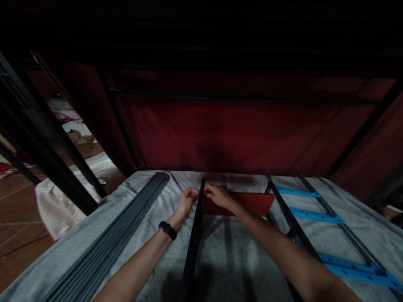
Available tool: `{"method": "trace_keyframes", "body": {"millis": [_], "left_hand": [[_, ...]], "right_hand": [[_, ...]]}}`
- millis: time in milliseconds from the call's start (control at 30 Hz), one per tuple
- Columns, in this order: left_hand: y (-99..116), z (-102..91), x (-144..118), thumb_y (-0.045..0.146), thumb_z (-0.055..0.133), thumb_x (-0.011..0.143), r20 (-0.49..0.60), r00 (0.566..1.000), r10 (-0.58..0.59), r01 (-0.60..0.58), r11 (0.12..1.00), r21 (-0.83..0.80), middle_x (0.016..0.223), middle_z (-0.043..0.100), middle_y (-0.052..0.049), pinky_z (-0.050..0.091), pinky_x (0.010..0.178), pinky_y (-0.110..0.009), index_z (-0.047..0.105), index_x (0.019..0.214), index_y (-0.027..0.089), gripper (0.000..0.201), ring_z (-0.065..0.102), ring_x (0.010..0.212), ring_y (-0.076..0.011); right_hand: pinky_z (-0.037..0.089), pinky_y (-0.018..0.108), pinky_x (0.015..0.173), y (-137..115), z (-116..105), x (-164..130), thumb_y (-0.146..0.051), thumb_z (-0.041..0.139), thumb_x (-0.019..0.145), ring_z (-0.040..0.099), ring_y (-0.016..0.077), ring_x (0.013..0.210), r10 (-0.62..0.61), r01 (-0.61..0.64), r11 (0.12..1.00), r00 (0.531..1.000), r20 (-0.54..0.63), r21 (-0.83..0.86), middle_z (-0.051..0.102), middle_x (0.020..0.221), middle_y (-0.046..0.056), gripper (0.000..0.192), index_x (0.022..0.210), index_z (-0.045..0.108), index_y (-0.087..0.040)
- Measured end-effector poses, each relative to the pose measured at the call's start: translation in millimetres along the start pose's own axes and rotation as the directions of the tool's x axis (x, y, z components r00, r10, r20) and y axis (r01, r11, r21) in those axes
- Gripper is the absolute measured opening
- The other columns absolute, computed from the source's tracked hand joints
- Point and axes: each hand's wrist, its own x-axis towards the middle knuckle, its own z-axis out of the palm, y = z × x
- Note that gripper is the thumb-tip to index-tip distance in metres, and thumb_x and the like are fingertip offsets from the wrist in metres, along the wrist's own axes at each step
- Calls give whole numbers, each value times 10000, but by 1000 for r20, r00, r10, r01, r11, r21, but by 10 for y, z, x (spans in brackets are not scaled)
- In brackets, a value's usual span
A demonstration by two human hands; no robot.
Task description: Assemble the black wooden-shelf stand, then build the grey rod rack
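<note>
A long dark metal bar (195, 235) runs away from me over the grey cloth. My left hand (187, 200) is at its far part on the left side, thumb and fingertips pinched together against or beside it. From the right, my right hand (217, 195) meets the same spot with curled fingers, close to the corner of a reddish-brown panel (252, 204). Whatever either hand pinches is too small or hidden to make out. The panel spans between this bar and a second dark bar (291, 218) on the right.
A bundle of grey rods (126, 226) lies along the left of the cloth (239, 251). Blue slotted crosspieces (317, 215) join dark rails on the right. A dark red curtain (226, 134) hangs behind, with black frame posts (47, 142) at left.
</note>
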Motion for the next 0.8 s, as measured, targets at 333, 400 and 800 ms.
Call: {"method": "trace_keyframes", "body": {"millis": [333, 400, 800], "left_hand": [[-41, 2, 22, 514, 805, 594, -8, 1000, -23, 23, 999, 30, 523, 507, 42, 294, 488, -217, 565, 616, 171, 420, 397, 479, -77], [-36, 9, 30, 467, 809, 593, -12, 1000, -3, 3, 999, 32, 543, 526, 42, 307, 501, -213, 582, 643, 170, 378, 417, 500, -80], [41, 25, -21, 533, 809, 584, 7, 999, -42, 42, 999, 30, 582, 570, 14, 347, 506, -228, 602, 657, 166, 428, 463, 499, -92]], "right_hand": [[464, 328, 880, -12, -7, -2, -26, 581, 775, 624, 200, 969, 2, -2, 1000, 1000, 2, -14, 689, 1020, 41, 242, 922, 639, -209], [461, 330, 888, -12, -9, -4, -27, 584, 774, 623, 202, 981, -2, 2, 1000, 1000, 4, -16, 688, 1030, 43, 245, 928, 641, -208], [460, 325, 893, 16, 2, 3, -28, 572, 777, 620, 198, 991, -16, 16, 1000, 1000, -9, -17, 687, 1043, 41, 263, 953, 648, -208]]}}
